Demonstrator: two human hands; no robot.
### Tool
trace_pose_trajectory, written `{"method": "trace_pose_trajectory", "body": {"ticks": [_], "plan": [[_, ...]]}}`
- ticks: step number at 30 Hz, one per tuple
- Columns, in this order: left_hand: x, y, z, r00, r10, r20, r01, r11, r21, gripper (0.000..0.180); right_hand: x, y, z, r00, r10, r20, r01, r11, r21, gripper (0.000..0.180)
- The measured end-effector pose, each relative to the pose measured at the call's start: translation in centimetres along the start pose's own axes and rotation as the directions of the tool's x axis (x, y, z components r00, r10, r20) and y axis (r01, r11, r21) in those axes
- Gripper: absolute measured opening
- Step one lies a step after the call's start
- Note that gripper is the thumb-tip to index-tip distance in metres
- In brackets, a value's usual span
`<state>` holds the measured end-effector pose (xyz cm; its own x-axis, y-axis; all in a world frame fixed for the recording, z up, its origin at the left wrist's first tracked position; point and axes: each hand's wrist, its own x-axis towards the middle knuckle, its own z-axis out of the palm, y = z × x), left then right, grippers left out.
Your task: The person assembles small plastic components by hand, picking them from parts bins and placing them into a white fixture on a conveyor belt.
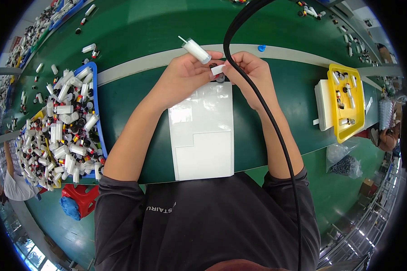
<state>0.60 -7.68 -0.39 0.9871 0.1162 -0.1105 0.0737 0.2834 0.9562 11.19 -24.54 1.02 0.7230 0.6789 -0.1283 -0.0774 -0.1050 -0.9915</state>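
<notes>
One bottle (196, 51), one label (217, 70), by sheet's (203, 156) far end.
Left hand (185, 73), half-curled, holds bottle; right hand (251, 71) pinches label, nearly closed. Probably best: touch label's edge only, keep it flat.

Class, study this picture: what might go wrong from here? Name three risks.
The white cylinder might slip, since the left hand holds it tilted. The black cable crosses the view of the right hand, possibly hiding a fumble. White containers heaped in the blue tray could spill if bumped.
</notes>
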Motion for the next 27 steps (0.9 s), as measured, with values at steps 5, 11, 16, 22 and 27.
{"method": "trace_pose_trajectory", "body": {"ticks": [5, 11, 16, 22, 27], "plan": [[-0.2, -0.1, -0.1, 0.998, 0.051, 0.022, -0.05, 0.998, -0.034, 0.042, -0.1, -0.3, 0.2, 1.0, -0.004, -0.026, 0.003, 0.999, -0.04, 0.01], [-0.1, 0.1, -0.1, 1.0, 0.03, -0.006, -0.03, 0.999, -0.025, 0.04, -0.2, -0.5, 0.2, 0.999, -0.027, 0.022, 0.026, 1.0, 0.017, 0.01], [0.0, 0.0, -0.4, 0.999, 0.027, -0.027, -0.028, 0.999, -0.034, 0.039, -0.2, -0.5, 0.2, 0.998, -0.048, 0.033, 0.047, 0.998, 0.044, 0.012], [0.1, -0.4, -0.9, 0.998, 0.059, 0.005, -0.058, 0.993, -0.107, 0.039, -0.1, 0.1, 0.7, 0.994, -0.109, 0.03, 0.103, 0.982, 0.156, 0.022], [-0.2, -0.5, -0.9, 0.996, 0.047, 0.078, -0.038, 0.994, -0.105, 0.043, 0.0, 0.1, 0.5, 0.994, -0.104, -0.016, 0.105, 0.971, 0.215, 0.016]]}}
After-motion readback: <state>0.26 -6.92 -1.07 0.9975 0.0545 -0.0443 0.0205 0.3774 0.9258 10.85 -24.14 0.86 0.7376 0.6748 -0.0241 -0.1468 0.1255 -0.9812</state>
